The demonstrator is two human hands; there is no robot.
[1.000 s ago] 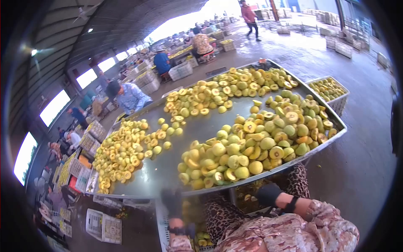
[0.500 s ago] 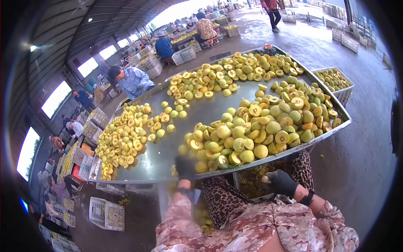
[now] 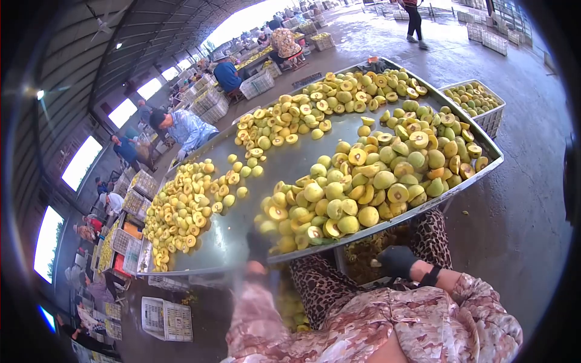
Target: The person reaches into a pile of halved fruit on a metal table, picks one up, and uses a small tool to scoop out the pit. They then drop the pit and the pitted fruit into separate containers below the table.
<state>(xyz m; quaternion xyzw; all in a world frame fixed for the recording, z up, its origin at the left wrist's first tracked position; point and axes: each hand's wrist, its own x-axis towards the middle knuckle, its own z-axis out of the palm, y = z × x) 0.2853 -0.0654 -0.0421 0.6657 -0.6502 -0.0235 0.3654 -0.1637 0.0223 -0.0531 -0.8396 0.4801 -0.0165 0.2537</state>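
A metal-rimmed table (image 3: 233, 239) carries heaps of yellow-green fruit halves (image 3: 363, 187) that look like peaches, many with brown centres showing. My left hand (image 3: 259, 243), in a dark glove, is at the table's near edge beside the closest heap. Motion smears its fingers, so its grip does not show. Below the rim, my right hand (image 3: 396, 261), also gloved, is closed above a container of brownish pieces (image 3: 357, 254) by my knees. A small pale thing (image 3: 376, 263) pokes out from its fingers; I cannot make out what it is.
A crate of fruit (image 3: 472, 100) stands off the table's right end. Two pale crates (image 3: 166, 319) are on the floor at left. Across the table a person in a blue patterned shirt (image 3: 189, 130) leans over the left heap. More fruit (image 3: 290, 302) lies below my left forearm.
My view has shifted slightly. My left hand has moved a little along the near table edge, still blurred. My right hand stays low, closed. The walking person at the back has taken a step.
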